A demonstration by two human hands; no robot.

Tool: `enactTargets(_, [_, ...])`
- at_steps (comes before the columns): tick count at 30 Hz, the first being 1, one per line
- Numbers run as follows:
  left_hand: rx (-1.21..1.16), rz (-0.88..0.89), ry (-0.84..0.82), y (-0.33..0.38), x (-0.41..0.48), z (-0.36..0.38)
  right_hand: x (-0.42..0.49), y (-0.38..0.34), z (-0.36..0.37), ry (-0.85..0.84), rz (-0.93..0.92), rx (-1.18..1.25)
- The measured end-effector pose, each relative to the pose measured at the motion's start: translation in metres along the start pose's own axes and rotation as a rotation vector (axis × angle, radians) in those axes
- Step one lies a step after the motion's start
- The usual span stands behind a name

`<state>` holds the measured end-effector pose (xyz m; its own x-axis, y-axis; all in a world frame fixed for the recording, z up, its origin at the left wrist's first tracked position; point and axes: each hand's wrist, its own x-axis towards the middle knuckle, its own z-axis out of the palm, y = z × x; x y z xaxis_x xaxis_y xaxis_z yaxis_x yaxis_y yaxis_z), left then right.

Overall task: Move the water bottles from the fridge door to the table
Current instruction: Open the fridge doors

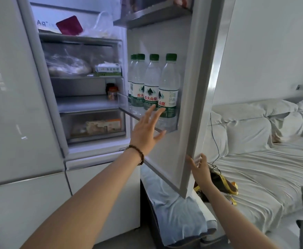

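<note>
Several clear water bottles [168, 83] with green caps and green-and-white labels stand upright in a row on the clear shelf [166, 129] of the open fridge door [197, 97]. My left hand [145, 130], a bead bracelet on its wrist, is stretched out with spread fingers just in front of the bottles' lower halves; its fingertips overlap the labels and it holds nothing. My right hand [200, 168] holds the outer edge of the door near its bottom corner. No table is in view.
The fridge interior [86, 87] holds bagged food, a small carton, a jar and a drawer. A white sofa [265, 159] with cushions stands right of the door, a dark-and-gold bag [224, 186] and a black cable lying on it.
</note>
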<state>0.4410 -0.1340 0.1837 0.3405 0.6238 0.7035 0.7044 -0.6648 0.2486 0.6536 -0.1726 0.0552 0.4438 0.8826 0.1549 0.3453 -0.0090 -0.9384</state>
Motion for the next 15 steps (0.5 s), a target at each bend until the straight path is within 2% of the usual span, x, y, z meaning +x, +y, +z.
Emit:
enactTargets(5, [0.074, 0.004, -0.094, 0.012, 0.006, 0.005, 0.008, -0.003, -0.019, -0.11, 0.036, -0.005])
enactTargets(7, [0.111, -0.001, -0.118, 0.003, -0.003, 0.004, -0.002, -0.001, -0.019, -0.07, -0.006, -0.102])
enactTargets(11, [0.24, -0.152, -0.237, -0.055, -0.051, -0.01, -0.037, -0.009, 0.004, 0.15, -0.331, -0.333])
enactTargets(13, [0.308, -0.278, -0.293, -0.094, -0.084, -0.023, -0.052, -0.016, 0.029, 0.176, -0.441, -0.411])
enactTargets(15, [0.363, -0.417, -0.345, -0.134, -0.12, -0.041, -0.062, -0.019, 0.06, 0.12, -0.492, -0.516])
